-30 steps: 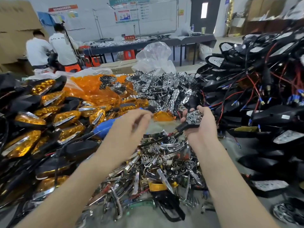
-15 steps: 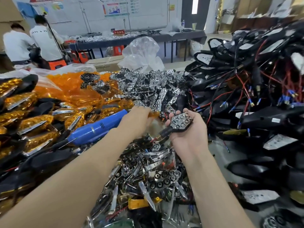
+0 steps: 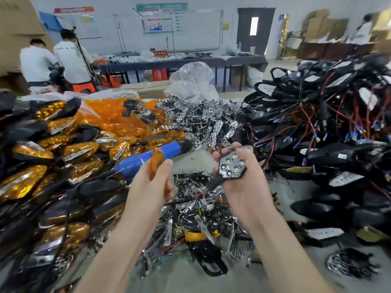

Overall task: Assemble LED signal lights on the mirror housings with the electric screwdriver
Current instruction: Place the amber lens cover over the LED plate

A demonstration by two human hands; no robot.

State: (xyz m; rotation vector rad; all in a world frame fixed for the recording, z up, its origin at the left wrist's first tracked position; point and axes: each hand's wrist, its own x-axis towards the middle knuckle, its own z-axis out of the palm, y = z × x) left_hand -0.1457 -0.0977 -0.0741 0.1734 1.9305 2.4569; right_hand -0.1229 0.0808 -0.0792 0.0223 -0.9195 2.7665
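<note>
The left grip (image 3: 152, 182) pinched an amber lens (image 3: 156, 163) above the middle of the table (image 3: 186, 280), with the fingers curled round the lens edge. Near it on the right, the right grip (image 3: 239, 182) held an LED module (image 3: 232, 166) chrome face up, fingers curled under it. The module's black lead trailed down toward the loose parts (image 3: 201, 210) heaped below. The blue electric screwdriver (image 3: 146, 158) lay beyond the left grip, against amber-fronted housings (image 3: 42, 149) heaped along the left edge. Wired black mirror housings (image 3: 321, 132) were piled along the right edge, and chrome reflectors (image 3: 207, 121) lay toward the far edge.
</note>
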